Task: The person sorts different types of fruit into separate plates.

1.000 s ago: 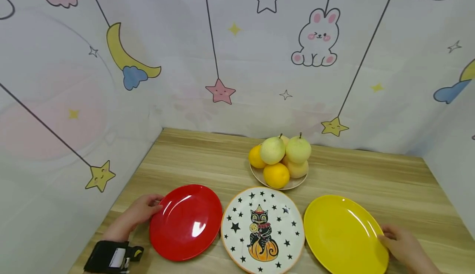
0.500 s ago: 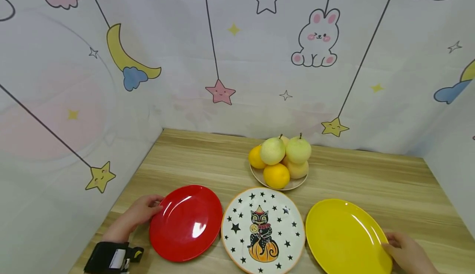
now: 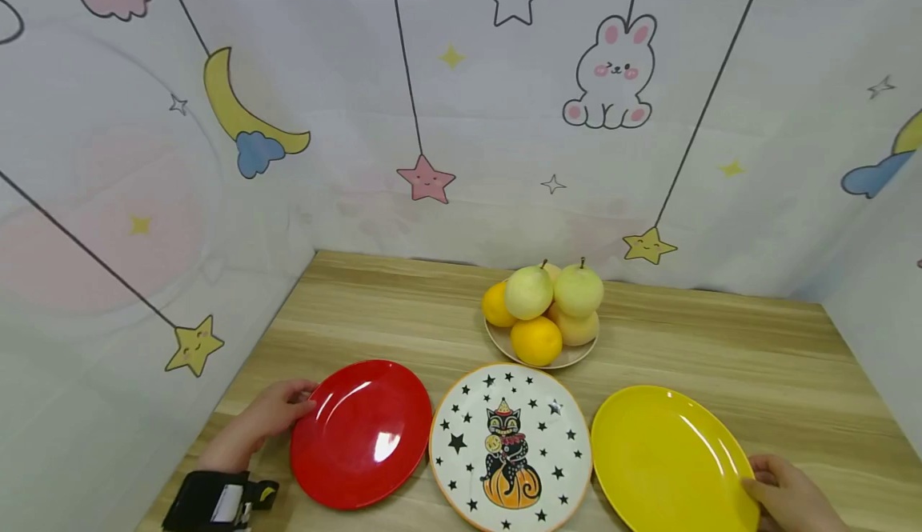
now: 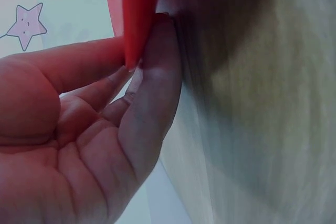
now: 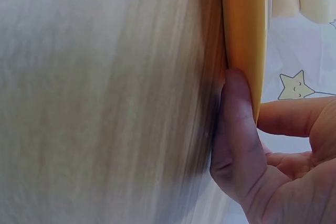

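On the left of the table lies a red plate [image 3: 362,434]. My left hand [image 3: 277,414] pinches its left rim; the left wrist view has the thumb on one side of the red rim [image 4: 137,19] and fingers beneath. A yellow plate [image 3: 673,460] is at the right, where my right hand [image 3: 788,494] pinches the right rim. In the right wrist view, thumb and fingers sit on either side of that yellow edge [image 5: 245,40]. Between these two is a white plate [image 3: 461,412] with black stars and a cat on a pumpkin. The yellow plate's near edge is cut off by the frame.
Behind the white plate stands a shallow bowl [image 3: 502,342] heaped with yellow-green pears [image 3: 529,292] and orange-yellow round fruit [image 3: 536,342]. A patterned cloth backdrop [image 3: 504,116] borders the wooden table [image 3: 720,340] at the back and sides.
The yellow plate and my right hand have shifted slightly to the right and nearer to me, mostly in the first half second. The left hand and red plate have stayed in place.
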Motion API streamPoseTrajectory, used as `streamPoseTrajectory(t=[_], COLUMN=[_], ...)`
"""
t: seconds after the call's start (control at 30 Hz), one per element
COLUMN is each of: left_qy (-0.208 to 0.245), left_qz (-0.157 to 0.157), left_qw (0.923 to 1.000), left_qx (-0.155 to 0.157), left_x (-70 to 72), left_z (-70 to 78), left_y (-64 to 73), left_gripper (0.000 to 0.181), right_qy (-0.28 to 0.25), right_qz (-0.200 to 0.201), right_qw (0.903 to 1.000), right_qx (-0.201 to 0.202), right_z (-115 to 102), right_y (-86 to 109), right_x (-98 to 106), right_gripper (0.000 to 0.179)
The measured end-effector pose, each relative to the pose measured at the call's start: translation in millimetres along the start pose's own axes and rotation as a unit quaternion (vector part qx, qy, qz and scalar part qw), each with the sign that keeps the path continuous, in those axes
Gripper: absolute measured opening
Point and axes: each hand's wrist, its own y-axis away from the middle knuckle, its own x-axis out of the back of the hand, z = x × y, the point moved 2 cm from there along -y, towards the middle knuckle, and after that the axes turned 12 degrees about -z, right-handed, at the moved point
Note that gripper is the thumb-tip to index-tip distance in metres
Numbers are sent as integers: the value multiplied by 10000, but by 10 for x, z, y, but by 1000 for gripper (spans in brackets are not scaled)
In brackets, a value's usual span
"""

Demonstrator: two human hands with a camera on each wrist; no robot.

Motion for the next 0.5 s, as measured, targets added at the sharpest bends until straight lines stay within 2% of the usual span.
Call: streamPoseTrajectory(t=[0.3,0.5], left_qy=[-52,-13], left_qz=[7,-37], left_qw=[9999,10000], left_qx=[-129,-73], left_x=[6,-2], left_z=[-19,-39], left_y=[11,-1], left_gripper=[38,39], right_qy=[-94,-53], right_qz=[-5,-19], right_qw=[9999,10000], right_qx=[-45,-69], right_z=[43,77], right_y=[-49,-63], right_x=[-6,4], right_gripper=[48,48])
